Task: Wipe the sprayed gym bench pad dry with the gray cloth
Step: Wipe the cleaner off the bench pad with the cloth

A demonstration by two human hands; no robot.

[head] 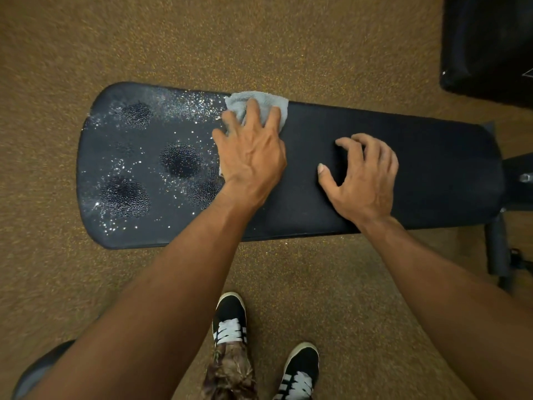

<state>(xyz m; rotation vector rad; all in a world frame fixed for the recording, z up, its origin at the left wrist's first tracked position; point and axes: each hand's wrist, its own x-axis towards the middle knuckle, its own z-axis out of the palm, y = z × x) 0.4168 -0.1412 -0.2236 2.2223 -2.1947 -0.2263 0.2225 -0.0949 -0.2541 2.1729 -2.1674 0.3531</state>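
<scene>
A long black gym bench pad [432, 174] lies across the view. Its left part glitters with spray droplets and shows dark wet patches; its right part looks matte and dry. My left hand [251, 151] presses flat on the gray cloth [259, 103], which sits near the pad's far edge at the border between the wet and dry parts. The cloth is mostly covered by the hand. My right hand [360, 180] rests on the dry part of the pad with its fingers spread and curled, holding nothing.
Speckled brown carpet-like floor [86, 284] surrounds the bench. The bench's black metal frame [496, 249] sticks out at the right. Another black padded piece [490, 47] stands at the top right. My two black-and-white shoes [230, 321] stand just before the bench.
</scene>
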